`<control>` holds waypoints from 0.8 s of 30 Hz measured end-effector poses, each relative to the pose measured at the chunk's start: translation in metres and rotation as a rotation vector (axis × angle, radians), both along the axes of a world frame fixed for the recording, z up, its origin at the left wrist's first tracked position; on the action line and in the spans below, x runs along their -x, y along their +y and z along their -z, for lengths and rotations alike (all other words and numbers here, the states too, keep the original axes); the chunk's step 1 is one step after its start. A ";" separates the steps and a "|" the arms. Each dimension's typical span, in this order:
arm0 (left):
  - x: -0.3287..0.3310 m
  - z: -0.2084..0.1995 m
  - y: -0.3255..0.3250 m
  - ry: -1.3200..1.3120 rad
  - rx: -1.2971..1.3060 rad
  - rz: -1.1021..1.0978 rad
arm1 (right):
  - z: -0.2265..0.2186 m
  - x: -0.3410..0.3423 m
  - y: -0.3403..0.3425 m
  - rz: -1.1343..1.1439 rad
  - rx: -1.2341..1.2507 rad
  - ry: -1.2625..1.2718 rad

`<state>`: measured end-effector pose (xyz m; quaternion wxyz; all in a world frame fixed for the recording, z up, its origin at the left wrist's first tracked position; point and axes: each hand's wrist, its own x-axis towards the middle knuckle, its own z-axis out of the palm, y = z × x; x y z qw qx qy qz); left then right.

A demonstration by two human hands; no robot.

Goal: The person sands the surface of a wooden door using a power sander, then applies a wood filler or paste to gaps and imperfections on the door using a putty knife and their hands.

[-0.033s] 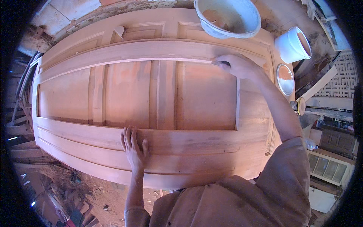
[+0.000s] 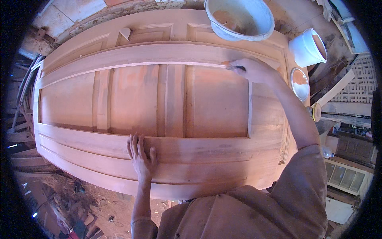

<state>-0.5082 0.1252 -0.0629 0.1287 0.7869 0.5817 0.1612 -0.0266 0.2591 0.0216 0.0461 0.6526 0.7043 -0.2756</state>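
A light wooden frame (image 2: pixel 215 149) lies on or against a panelled door (image 2: pixel 155 20), with three recessed panels showing in it. My left hand (image 2: pixel 142 157) rests flat on its near rail, fingers spread and their tips at the inner edge. At the right end of the far rail (image 2: pixel 159 53), my right hand (image 2: pixel 254 71) is closed round a small object (image 2: pixel 240 68). This has a dark part and an orange-brown end; its kind is mostly hidden by the fingers. Orange-brown smears mark the panels below the far rail.
A large pale basin (image 2: pixel 240 34) and a white bucket (image 2: pixel 306 49) stand at the far right. Beside the bucket lies a round lid (image 2: pixel 294 85) with orange-brown material on it. A pale scraper-like piece (image 2: pixel 125 33) lies far left. Wood scraps (image 2: pixel 67 199) cover the left floor.
My right hand has shifted slightly to the right along the far rail with the small object in it. My left hand keeps its place.
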 end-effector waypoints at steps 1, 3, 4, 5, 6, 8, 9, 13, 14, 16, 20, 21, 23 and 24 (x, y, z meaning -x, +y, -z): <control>-0.001 -0.002 0.001 -0.003 -0.006 0.005 | -0.003 -0.009 -0.001 -0.015 0.041 -0.023; 0.004 0.002 -0.002 0.009 -0.010 -0.005 | -0.007 -0.012 -0.010 0.040 -0.008 -0.006; 0.007 0.003 -0.004 0.016 -0.012 -0.011 | -0.008 -0.009 -0.016 0.067 -0.032 0.004; 0.004 0.004 -0.002 0.012 -0.011 -0.006 | -0.002 -0.006 -0.026 0.109 -0.174 0.054; 0.003 0.005 -0.003 0.015 -0.005 0.000 | 0.020 0.000 -0.039 0.150 -0.310 0.112; 0.004 0.002 0.000 0.033 0.002 -0.004 | 0.039 0.027 -0.043 0.263 -0.450 0.161; 0.002 0.002 0.000 0.033 0.010 -0.006 | 0.041 0.043 -0.042 0.340 -0.447 0.136; 0.000 -0.001 0.000 0.009 0.008 0.003 | 0.057 0.061 -0.045 0.484 -0.357 0.027; 0.001 0.000 -0.001 0.011 0.008 -0.001 | 0.059 0.065 -0.048 0.523 -0.294 -0.017; 0.002 0.003 -0.003 0.011 0.008 -0.011 | 0.058 0.045 -0.060 0.428 -0.395 0.086; 0.008 0.004 -0.005 0.018 -0.001 -0.014 | 0.009 0.039 -0.036 0.282 -0.338 0.144; 0.007 0.004 -0.004 0.009 -0.010 -0.005 | 0.006 0.035 -0.023 0.193 -0.266 0.133; 0.005 0.003 -0.002 0.006 -0.011 -0.004 | 0.014 0.030 0.001 0.095 -0.179 0.027; 0.004 0.001 -0.002 0.011 -0.004 -0.011 | 0.017 0.029 0.011 0.040 -0.137 -0.026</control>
